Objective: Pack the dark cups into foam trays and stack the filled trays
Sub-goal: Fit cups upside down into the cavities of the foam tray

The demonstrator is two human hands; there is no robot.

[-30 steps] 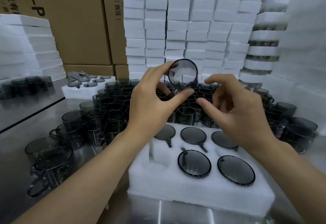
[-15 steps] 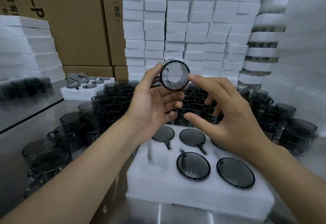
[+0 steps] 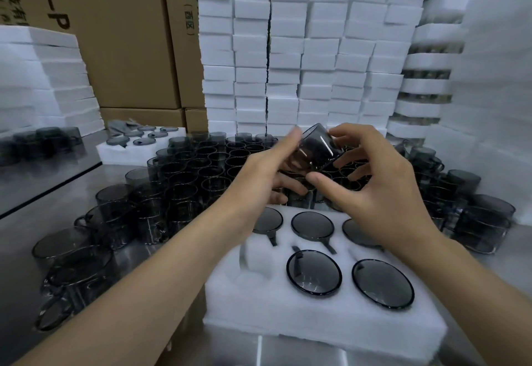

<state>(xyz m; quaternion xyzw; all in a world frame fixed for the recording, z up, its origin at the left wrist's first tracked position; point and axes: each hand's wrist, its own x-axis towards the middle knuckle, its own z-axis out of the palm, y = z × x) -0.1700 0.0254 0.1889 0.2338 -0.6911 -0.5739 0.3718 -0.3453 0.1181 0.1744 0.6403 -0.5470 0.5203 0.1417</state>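
The dark cup [image 3: 315,149] was up in the air and tilted, held just past the twelve o'clock edge of the foam tray [image 3: 316,325]. The left hand [image 3: 259,175] curled round it from nine o'clock and the right hand [image 3: 383,192] pinched it from three o'clock, though blur probably hid which way its mouth faced. Five packed cups [image 3: 313,272] sat sunk in the tray, loose cups [image 3: 184,175] crowded the steel table [image 3: 57,213] from nine round to three, and stacked foam trays [image 3: 288,63] walled off twelve o'clock.

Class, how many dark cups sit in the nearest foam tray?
5 cups: three in the back row, rightmost partly behind the right hand; two in front, middle and right.
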